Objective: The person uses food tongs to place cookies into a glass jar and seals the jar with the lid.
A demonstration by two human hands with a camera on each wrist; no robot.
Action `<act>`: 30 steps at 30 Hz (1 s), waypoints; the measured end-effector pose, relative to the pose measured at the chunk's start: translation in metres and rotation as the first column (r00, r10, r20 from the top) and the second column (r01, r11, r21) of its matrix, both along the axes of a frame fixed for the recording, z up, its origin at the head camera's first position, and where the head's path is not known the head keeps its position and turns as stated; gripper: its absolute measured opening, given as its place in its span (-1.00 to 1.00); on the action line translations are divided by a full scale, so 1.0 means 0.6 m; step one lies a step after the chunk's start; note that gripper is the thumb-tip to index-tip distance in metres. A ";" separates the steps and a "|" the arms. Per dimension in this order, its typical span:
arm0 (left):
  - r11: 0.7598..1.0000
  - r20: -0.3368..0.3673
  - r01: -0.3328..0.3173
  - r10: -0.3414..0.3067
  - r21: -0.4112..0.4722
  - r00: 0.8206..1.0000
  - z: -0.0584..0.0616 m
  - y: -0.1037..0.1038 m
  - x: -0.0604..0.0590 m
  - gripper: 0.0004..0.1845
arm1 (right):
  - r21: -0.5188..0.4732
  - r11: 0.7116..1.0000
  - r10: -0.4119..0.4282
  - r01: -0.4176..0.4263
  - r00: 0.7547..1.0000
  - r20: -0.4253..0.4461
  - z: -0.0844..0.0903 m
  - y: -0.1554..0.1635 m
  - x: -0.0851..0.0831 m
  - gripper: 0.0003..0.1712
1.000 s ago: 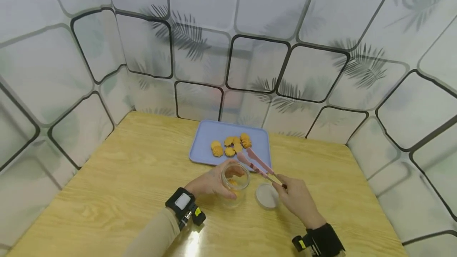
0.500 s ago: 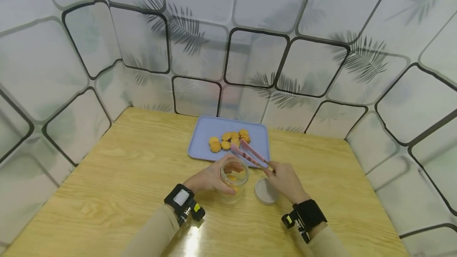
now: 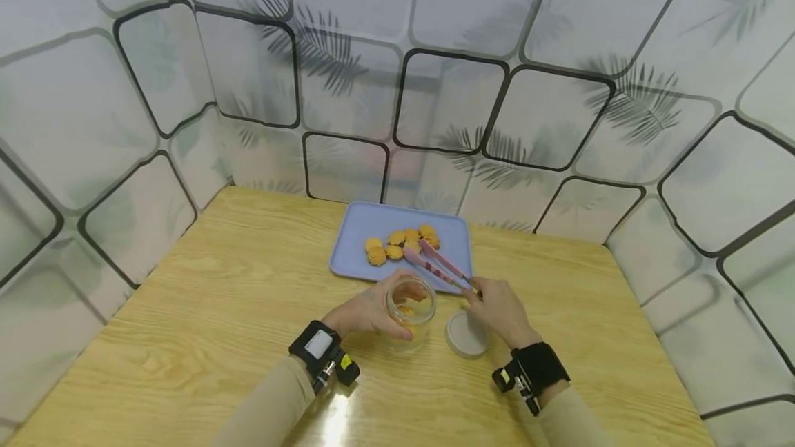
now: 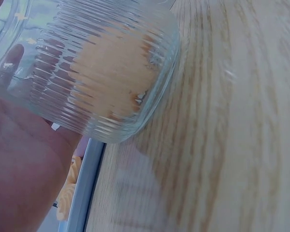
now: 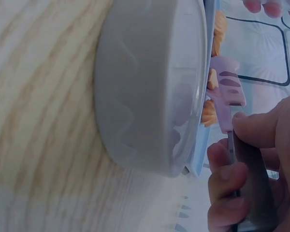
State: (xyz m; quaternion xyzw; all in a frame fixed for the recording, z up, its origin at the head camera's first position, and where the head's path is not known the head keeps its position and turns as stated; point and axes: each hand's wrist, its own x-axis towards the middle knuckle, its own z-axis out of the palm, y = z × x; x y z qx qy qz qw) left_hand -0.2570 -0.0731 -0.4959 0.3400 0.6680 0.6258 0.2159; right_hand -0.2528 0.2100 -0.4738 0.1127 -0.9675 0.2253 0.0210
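Observation:
My left hand (image 3: 373, 312) grips a clear ribbed glass jar (image 3: 411, 309) around its side. Through the jar's wall in the left wrist view a cookie (image 4: 113, 72) shows near the bottom. With my right hand (image 3: 499, 309) I hold a pair of pink-tipped tongs (image 3: 437, 269) by the dark handle (image 5: 253, 186). The tongs' two arms stand apart, their tips over the blue tray (image 3: 350, 264) among several golden cookies (image 3: 376, 254). Whether the tips touch a cookie cannot be told.
A round whitish lid (image 3: 466, 334) lies on the wooden table (image 3: 205, 336) between the jar and my right wrist. Patterned cloth walls (image 3: 348, 95) stand behind the tray and at both sides.
My right hand has moved forward and left, taking the tongs' tips further over the cookies. The left hand keeps its grip on the jar, which stays in about the same place.

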 end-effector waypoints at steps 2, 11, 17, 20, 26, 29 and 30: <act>1.000 0.003 0.001 -0.001 -0.002 1.000 0.000 0.000 0.001 -0.10 | 0.004 1.000 -0.002 0.002 1.000 -0.006 -0.002 0.000 0.002 -0.63; 1.000 -0.001 -0.010 0.010 -0.013 1.000 0.006 -0.001 0.004 -0.07 | -0.016 1.000 -0.001 0.000 0.999 -0.052 -0.009 0.003 0.011 -0.58; 1.000 -0.008 -0.006 0.006 -0.019 1.000 0.005 -0.001 0.004 -0.06 | -0.038 0.999 0.001 -0.003 0.999 -0.046 -0.014 0.009 0.017 -0.58; 1.000 0.000 0.003 -0.003 -0.013 1.000 0.005 -0.001 0.004 -0.07 | -0.062 0.998 0.009 -0.012 0.998 -0.062 -0.012 0.014 0.025 -0.60; 1.000 0.019 0.024 -0.024 0.006 1.000 0.002 0.000 0.002 -0.09 | -0.119 0.992 0.038 -0.051 0.993 -0.111 0.007 0.024 0.054 -0.63; 1.000 0.021 0.026 -0.026 0.006 0.999 0.003 0.001 0.001 -0.10 | -0.137 0.990 0.030 -0.045 0.993 -0.112 0.022 0.029 0.074 -0.61; 1.000 0.019 0.027 -0.028 0.006 0.999 0.003 0.001 0.001 -0.10 | -0.146 0.988 0.027 -0.043 0.993 -0.112 0.028 0.030 0.081 -0.61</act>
